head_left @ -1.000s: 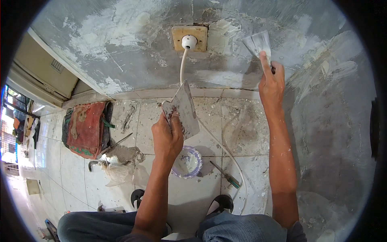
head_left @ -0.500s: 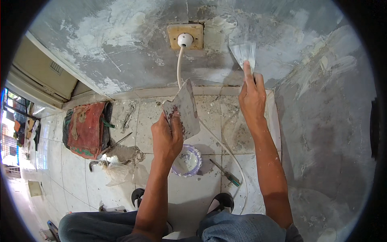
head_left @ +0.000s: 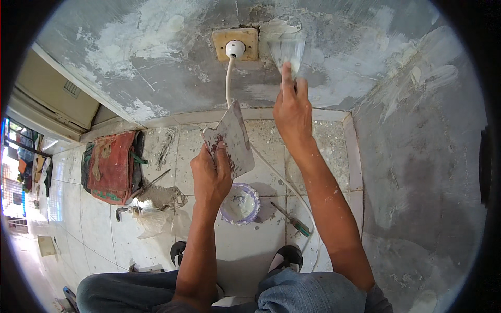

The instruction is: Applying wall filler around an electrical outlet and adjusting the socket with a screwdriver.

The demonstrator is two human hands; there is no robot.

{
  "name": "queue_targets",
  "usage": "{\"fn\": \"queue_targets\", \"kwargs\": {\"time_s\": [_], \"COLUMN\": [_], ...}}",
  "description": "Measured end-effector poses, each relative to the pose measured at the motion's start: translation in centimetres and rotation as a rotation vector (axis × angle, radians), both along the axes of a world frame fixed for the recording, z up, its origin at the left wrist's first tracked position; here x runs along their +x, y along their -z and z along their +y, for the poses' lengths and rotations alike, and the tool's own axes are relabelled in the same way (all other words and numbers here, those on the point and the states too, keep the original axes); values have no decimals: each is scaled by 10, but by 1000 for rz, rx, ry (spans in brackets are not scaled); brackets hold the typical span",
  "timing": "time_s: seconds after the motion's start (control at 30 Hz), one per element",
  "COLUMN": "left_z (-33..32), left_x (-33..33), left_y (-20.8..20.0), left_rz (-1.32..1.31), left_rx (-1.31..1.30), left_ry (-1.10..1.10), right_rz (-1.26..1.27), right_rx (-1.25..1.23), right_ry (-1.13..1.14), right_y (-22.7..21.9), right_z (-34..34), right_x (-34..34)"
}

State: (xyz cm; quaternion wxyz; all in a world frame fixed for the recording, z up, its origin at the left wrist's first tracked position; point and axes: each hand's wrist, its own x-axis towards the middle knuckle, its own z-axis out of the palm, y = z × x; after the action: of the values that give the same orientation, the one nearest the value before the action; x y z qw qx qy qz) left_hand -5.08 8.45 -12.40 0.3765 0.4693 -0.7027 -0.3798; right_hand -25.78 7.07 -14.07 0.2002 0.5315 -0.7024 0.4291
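In my right hand [head_left: 294, 112] is a putty knife [head_left: 288, 49], its wide blade against the grey, patchy wall [head_left: 334, 68] just right of the socket. My index finger is stretched along the blade, the other fingers wrapped round a handle that is mostly hidden. A flat, stained plate [head_left: 232, 143] of pale material is gripped in my left hand [head_left: 211, 169], thumb on its face. The yellowed wall socket [head_left: 250, 37] has a white round plug [head_left: 235, 49] in it. Below the plate, a purple-rimmed tub [head_left: 240, 203] of white paste stands on the floor.
A white cable [head_left: 279, 177] runs from the plug down across the tiles past a screwdriver [head_left: 289, 218] with a green handle. On the left lie a worn red bag [head_left: 112, 167] and a crumpled plastic bag [head_left: 154, 221]. Another wall [head_left: 417, 182] rises on the right.
My right hand has moved the putty knife left and slightly up along the wall, closer to the socket. The left hand and its plate have shifted only slightly.
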Motion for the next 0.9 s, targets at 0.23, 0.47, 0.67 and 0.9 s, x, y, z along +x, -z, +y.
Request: {"fn": "queue_targets", "kwargs": {"time_s": [0.23,0.47,0.67,0.9], "left_z": [-4,-5,-5,-12], "left_x": [3,3,4,5], "left_y": [4,6,11,15], "left_rz": [3,-20,9,-69], "left_rx": [29,3,-14,7], "left_ry": [-18,11,18,61], "right_rz": [-96,-43,-69,-101], "right_rx": [-33,-71,101,20], "right_ry": [-40,4,5,12], "right_y": [-1,-3,51,25], "right_z": [10,-5,25,12], "right_x": [6,-2,9,-7]}}
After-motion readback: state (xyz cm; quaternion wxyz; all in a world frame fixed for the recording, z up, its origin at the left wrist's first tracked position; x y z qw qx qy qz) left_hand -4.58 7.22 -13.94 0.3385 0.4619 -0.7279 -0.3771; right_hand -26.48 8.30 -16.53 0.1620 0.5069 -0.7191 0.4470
